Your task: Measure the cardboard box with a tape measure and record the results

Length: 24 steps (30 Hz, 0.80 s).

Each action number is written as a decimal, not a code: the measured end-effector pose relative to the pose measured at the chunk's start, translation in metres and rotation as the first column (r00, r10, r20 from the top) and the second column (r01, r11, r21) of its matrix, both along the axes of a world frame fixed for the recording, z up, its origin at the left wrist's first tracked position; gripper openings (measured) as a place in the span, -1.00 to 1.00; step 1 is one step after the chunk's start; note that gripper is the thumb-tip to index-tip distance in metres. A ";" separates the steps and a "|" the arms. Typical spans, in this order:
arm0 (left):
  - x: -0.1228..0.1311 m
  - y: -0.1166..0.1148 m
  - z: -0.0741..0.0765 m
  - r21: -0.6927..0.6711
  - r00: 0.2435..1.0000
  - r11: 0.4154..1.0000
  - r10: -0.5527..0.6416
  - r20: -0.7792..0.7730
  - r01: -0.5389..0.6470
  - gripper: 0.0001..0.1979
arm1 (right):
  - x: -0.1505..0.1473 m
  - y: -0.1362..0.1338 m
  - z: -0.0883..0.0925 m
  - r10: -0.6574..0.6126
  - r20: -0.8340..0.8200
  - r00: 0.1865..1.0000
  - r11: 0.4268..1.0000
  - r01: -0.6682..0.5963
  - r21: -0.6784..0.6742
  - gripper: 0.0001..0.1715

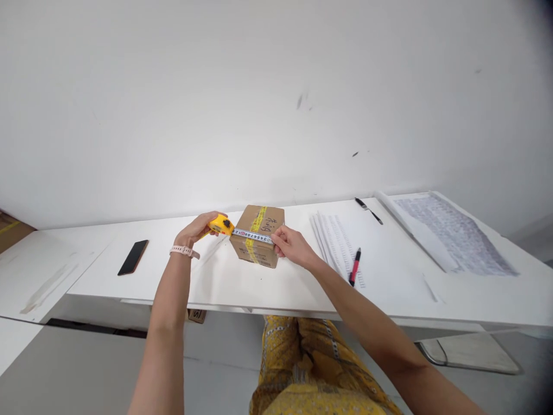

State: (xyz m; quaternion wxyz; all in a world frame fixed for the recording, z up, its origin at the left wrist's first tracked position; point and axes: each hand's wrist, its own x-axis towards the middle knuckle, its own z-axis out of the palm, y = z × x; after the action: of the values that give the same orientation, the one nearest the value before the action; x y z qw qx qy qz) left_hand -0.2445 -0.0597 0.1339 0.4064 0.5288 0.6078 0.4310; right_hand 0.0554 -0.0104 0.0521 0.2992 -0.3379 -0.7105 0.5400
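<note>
A small brown cardboard box (254, 217) with yellow tape and dark handwriting rests on the white table. My left hand (199, 228) is wrapped round a yellow tape measure (221, 225) at the box's left side. Its white blade (253, 235) runs out across the box along the near top edge, with numbers showing. At the right edge of the box, my right hand (290, 244) pinches the blade's end between thumb and fingers.
Left of the box lies a dark phone (133, 257). On the right are printed sheets (334, 242), a red and black pen (355, 267), a black pen (368, 210) and a large sheet with dense print (449, 230). A white wall (259, 115) stands behind the table (224, 282).
</note>
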 end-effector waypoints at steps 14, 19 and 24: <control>0.113 -0.156 -0.097 0.172 0.751 0.978 -0.199 0.630 0.116 -0.23 | 0.032 0.009 0.044 0.295 0.080 0.952 0.891 -0.305 0.336 -0.64; 0.083 -0.118 -0.110 0.272 0.690 0.808 0.214 0.691 -0.522 -0.45 | 0.018 0.015 -0.009 0.048 0.089 0.995 0.901 -0.082 0.426 -0.06; 0.078 -0.076 -0.132 0.105 0.707 0.824 0.403 0.580 -0.556 -0.43 | 0.009 0.005 -0.051 0.030 0.124 0.992 0.924 -0.074 0.374 0.06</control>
State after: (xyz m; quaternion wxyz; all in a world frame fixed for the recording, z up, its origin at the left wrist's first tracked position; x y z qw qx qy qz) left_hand -0.1663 -0.1353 0.0019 0.3546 0.2595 0.5220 0.7310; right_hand 0.0641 -0.0059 0.0014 0.3023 -0.2858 -0.8261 0.3802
